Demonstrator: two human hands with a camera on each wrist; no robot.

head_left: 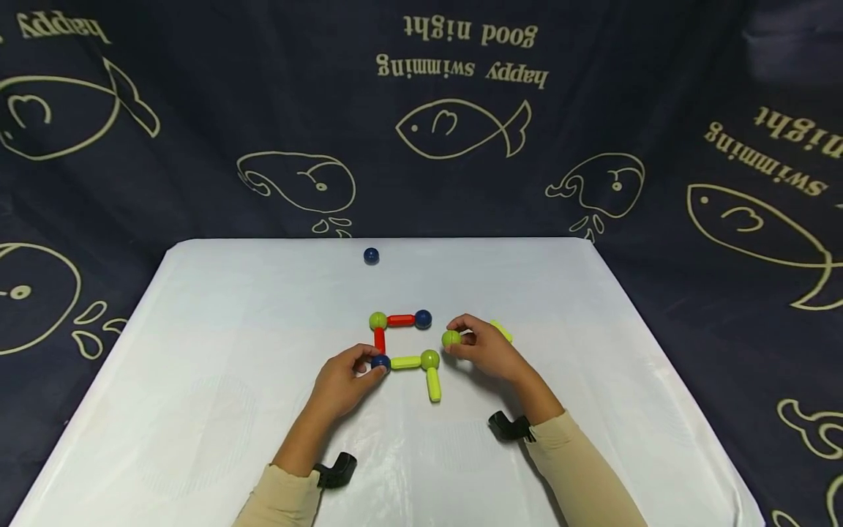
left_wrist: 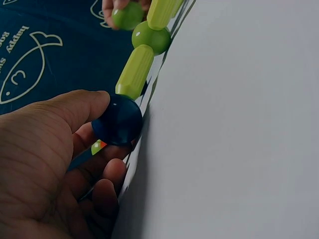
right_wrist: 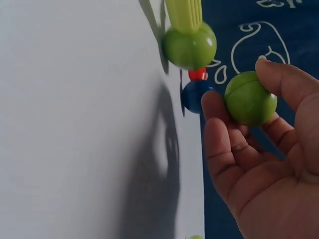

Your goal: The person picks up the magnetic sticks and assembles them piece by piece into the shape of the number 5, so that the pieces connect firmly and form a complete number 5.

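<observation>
White table [head_left: 612,366], with both forearms [head_left: 306,439] angling inward across it from the near side. Left hand [head_left: 344,377] and right hand [head_left: 489,347] come in from opposite sides, fingers curled. Mid-table there's a ball-and-rod chain — upper red rod [head_left: 400,320] and middle lime rod [head_left: 406,362] run left-right, side red rod [head_left: 379,339] runs near-far, and the end lime rod [head_left: 433,386] points back at the person. Grips: left's pinching the corner navy ball [head_left: 379,363], right's holding a green ball [head_left: 451,339] near the chain, not touching it.
</observation>
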